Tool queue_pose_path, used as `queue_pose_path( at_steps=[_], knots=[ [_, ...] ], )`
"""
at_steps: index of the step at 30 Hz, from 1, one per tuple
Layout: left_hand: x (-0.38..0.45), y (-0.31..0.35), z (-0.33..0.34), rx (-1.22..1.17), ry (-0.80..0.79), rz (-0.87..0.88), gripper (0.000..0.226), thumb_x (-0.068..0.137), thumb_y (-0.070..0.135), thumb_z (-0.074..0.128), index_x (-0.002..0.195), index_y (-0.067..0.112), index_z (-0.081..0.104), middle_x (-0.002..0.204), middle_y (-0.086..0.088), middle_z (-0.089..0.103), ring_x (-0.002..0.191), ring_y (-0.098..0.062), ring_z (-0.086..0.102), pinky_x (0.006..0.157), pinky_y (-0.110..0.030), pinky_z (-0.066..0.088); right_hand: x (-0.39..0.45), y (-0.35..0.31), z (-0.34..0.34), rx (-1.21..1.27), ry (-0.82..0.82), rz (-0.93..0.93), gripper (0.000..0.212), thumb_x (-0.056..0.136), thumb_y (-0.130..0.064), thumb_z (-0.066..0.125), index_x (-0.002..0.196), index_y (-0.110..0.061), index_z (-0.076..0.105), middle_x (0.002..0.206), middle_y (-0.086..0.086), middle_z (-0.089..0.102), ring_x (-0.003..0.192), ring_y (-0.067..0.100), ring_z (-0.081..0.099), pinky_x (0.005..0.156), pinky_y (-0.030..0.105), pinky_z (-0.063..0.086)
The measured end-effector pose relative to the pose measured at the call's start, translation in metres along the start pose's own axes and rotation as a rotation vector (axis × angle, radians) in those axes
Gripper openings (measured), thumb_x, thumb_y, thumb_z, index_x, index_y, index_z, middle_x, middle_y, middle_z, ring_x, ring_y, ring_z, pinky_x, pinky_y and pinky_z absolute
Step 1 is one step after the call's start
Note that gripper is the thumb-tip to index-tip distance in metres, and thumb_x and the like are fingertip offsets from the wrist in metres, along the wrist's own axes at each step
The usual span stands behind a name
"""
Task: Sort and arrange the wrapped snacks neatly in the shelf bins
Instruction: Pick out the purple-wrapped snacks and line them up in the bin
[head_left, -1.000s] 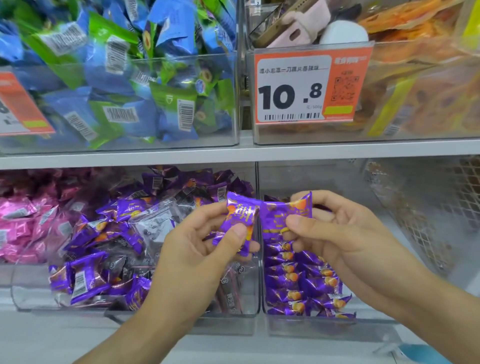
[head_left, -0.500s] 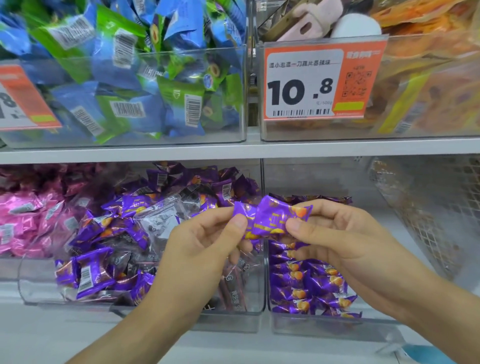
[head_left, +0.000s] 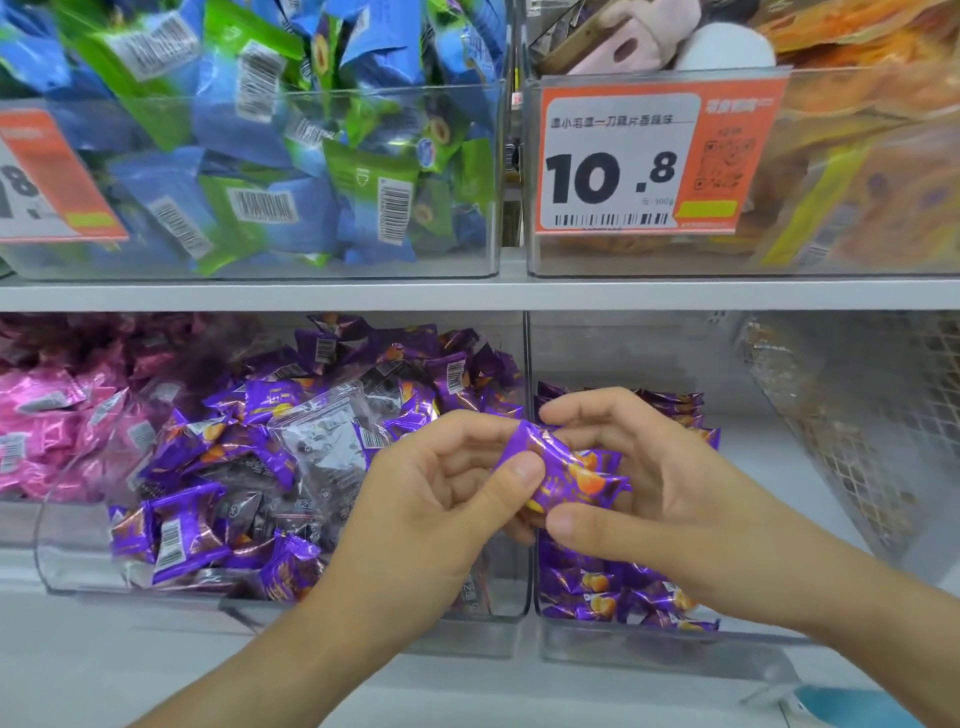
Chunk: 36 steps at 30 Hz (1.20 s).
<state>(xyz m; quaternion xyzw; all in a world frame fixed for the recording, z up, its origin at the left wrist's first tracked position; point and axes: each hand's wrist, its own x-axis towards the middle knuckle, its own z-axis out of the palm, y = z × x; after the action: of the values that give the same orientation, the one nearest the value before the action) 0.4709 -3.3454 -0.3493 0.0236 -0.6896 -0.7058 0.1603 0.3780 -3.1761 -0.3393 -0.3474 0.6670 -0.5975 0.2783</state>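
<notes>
Both hands hold purple wrapped snacks with an orange picture, in front of the lower shelf. My left hand pinches the left end between thumb and fingers. My right hand grips the right end, thumb below and fingers curled over the top. Behind my left hand, a clear bin holds a loose pile of purple snacks mixed with clear-wrapped dark ones. To the right, another clear bin holds purple snacks in neat rows.
Pink wrapped snacks fill the bin at the far left. On the upper shelf stand a bin of blue and green packets and a bin of orange packets with a 10.8 price tag. A wire mesh panel closes the right side.
The two hands came together and lowered slightly; the purple snacks, held apart a second ago, are now bunched between both hands and tilted down to the right.
</notes>
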Motion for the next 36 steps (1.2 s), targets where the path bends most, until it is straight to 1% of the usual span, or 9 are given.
queue_pose_path(
  at_steps=[6,9,12,15,18,21,26,32,36],
  knots=[
    [0.003,-0.003,0.002,0.145,-0.009,-0.033,0.018,0.080,0.032,0.070,0.096,0.024,0.072,0.073,-0.013,0.071,0.055,-0.023,0.064,0.053,-0.040,0.052,0.002,0.000,-0.018,-0.035,-0.120,-0.013,0.038,0.080,-0.025,0.077,0.116,-0.018,0.065,0.110,0.007,0.070,0.096,0.029,0.070,0.079,0.037,0.057],
    [0.006,-0.010,0.002,0.375,0.089,0.051,0.030,0.077,0.048,0.069,0.105,0.035,0.069,0.089,0.003,0.068,0.070,-0.013,0.065,0.066,-0.032,0.054,0.005,0.007,-0.034,-0.081,-0.138,0.009,0.035,0.082,-0.020,0.074,0.115,-0.012,0.064,0.106,0.009,0.070,0.092,0.032,0.069,0.079,0.034,0.057],
    [0.010,-0.013,-0.001,0.676,0.080,0.140,0.053,0.074,0.063,0.059,0.123,0.042,0.055,0.107,0.018,0.055,0.097,-0.008,0.059,0.078,-0.019,0.049,0.010,0.020,-0.070,-0.263,0.018,0.005,0.039,0.081,-0.018,0.073,0.118,-0.012,0.062,0.109,0.005,0.072,0.100,0.025,0.070,0.088,0.034,0.057],
    [0.014,-0.023,-0.002,0.785,0.029,0.180,0.062,0.074,0.059,0.062,0.131,0.040,0.045,0.114,0.020,0.049,0.104,-0.005,0.055,0.082,-0.019,0.048,0.011,0.036,-0.113,-0.518,0.167,0.042,0.035,0.083,-0.016,0.077,0.113,-0.024,0.061,0.103,-0.001,0.072,0.092,0.022,0.072,0.084,0.035,0.059],
    [0.019,-0.036,0.005,0.765,0.024,0.183,0.058,0.076,0.046,0.066,0.129,0.032,0.050,0.110,0.014,0.051,0.098,-0.003,0.056,0.080,-0.016,0.048,0.006,0.057,-0.145,-0.765,0.210,0.180,0.037,0.080,-0.015,0.081,0.103,-0.035,0.060,0.104,-0.008,0.069,0.090,0.017,0.069,0.080,0.034,0.057],
    [0.021,-0.040,0.008,0.725,0.048,0.197,0.049,0.079,0.036,0.073,0.124,0.028,0.055,0.108,0.009,0.053,0.096,-0.001,0.057,0.078,-0.010,0.047,0.003,0.073,-0.155,-0.786,0.177,0.254,0.034,0.079,-0.018,0.083,0.101,-0.033,0.062,0.103,-0.010,0.068,0.094,0.009,0.065,0.077,0.023,0.049],
    [0.020,-0.038,0.005,0.729,0.043,0.183,0.052,0.077,0.040,0.068,0.126,0.032,0.055,0.107,0.016,0.052,0.093,0.003,0.059,0.076,-0.015,0.051,0.005,0.093,-0.156,-0.915,0.130,0.304,0.037,0.081,-0.025,0.081,0.110,-0.033,0.060,0.111,-0.010,0.056,0.096,0.004,0.055,0.072,0.009,0.037],
    [0.020,-0.038,0.005,0.716,0.046,0.189,0.050,0.077,0.040,0.067,0.125,0.033,0.055,0.110,0.019,0.051,0.097,0.004,0.058,0.079,-0.024,0.055,0.010,0.096,-0.150,-0.994,0.110,0.318,0.048,0.079,-0.027,0.082,0.120,-0.026,0.057,0.114,-0.007,0.056,0.102,0.010,0.054,0.076,0.015,0.038],
    [0.020,-0.038,0.006,0.706,0.043,0.190,0.051,0.078,0.041,0.067,0.126,0.034,0.053,0.110,0.021,0.050,0.097,0.004,0.058,0.078,-0.022,0.055,0.012,0.096,-0.148,-1.055,0.094,0.335,0.046,0.074,-0.023,0.085,0.111,-0.025,0.059,0.110,-0.005,0.060,0.099,0.013,0.056,0.082,0.023,0.042]
  ],
)
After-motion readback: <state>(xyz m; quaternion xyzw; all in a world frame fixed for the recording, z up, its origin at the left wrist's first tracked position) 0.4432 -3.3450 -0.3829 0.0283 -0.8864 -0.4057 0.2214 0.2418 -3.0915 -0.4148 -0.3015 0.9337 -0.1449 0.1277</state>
